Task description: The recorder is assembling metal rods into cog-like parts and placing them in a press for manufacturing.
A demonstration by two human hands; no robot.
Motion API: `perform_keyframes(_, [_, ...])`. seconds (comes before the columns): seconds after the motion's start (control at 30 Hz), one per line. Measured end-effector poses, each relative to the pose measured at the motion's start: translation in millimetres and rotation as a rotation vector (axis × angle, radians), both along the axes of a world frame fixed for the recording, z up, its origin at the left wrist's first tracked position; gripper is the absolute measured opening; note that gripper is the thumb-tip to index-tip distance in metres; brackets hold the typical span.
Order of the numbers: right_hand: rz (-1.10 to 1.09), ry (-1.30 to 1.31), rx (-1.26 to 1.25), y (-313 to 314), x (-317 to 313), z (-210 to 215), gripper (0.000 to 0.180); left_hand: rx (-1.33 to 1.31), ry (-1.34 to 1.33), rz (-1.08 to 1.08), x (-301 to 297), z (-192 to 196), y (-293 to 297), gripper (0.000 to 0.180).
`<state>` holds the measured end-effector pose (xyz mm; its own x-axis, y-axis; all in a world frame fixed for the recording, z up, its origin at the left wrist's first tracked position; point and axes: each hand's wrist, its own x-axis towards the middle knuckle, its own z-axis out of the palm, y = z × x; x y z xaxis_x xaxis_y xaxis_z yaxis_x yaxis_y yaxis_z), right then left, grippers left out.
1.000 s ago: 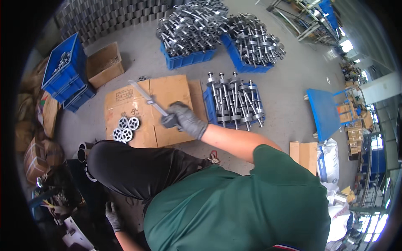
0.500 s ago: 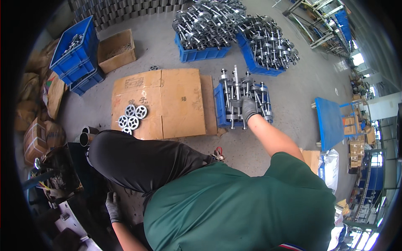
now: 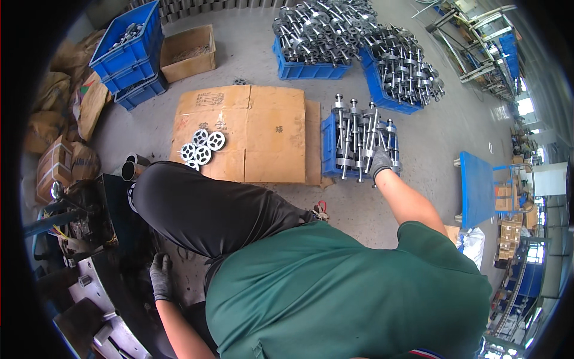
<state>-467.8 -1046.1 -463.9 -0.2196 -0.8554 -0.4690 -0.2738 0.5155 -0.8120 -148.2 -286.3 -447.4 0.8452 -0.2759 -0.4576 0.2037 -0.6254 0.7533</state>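
My right hand [image 3: 380, 163], in a grey glove, is closed round the near end of a metal shaft [image 3: 372, 125] carrying round discs. That shaft lies tilted among several similar ones in a small blue crate [image 3: 329, 143]. The fingers are partly hidden by the back of the hand. My left hand [image 3: 161, 280], gloved too, hangs low beside a dark machine [image 3: 101, 281], its fingers loosely stretched and nothing visible in it. A flattened cardboard sheet [image 3: 275, 137] lies left of the crate, with several spoked metal wheels [image 3: 203, 155] on its left part.
Two blue crates [image 3: 314, 71] heaped with shafts stand beyond. Stacked blue bins [image 3: 122, 66] and an open cardboard box [image 3: 188, 54] are at the far left. A blue platform trolley [image 3: 476, 188] is at the right. Metal tubes [image 3: 133, 167] lie by my knee.
My right hand has shifted rightward within the small crate. The shaft that stuck up beside it now lies among the others. The whole view has shifted slightly; my left hand stays by the machine.
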Motion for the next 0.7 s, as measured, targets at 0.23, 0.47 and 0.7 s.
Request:
perform_keyframes(0.23, [0.029,0.003,-0.015,8.9,-37.7,-44.9,0.045,0.043,-0.041,-0.046,-5.6,9.8,0.4,0.022])
perform_keyframes(0.47, [-0.108,-0.02,-0.037,21.7,-75.1,-109.8,0.04,0.092,-0.049,-0.103,-0.3,11.8,-11.3,0.023])
perform_keyframes(0.7, [0.189,0.183,-0.164,84.2,-10.2,-42.4,0.054,0.173,-0.038,-0.079,-11.4,25.6,-5.4,0.023])
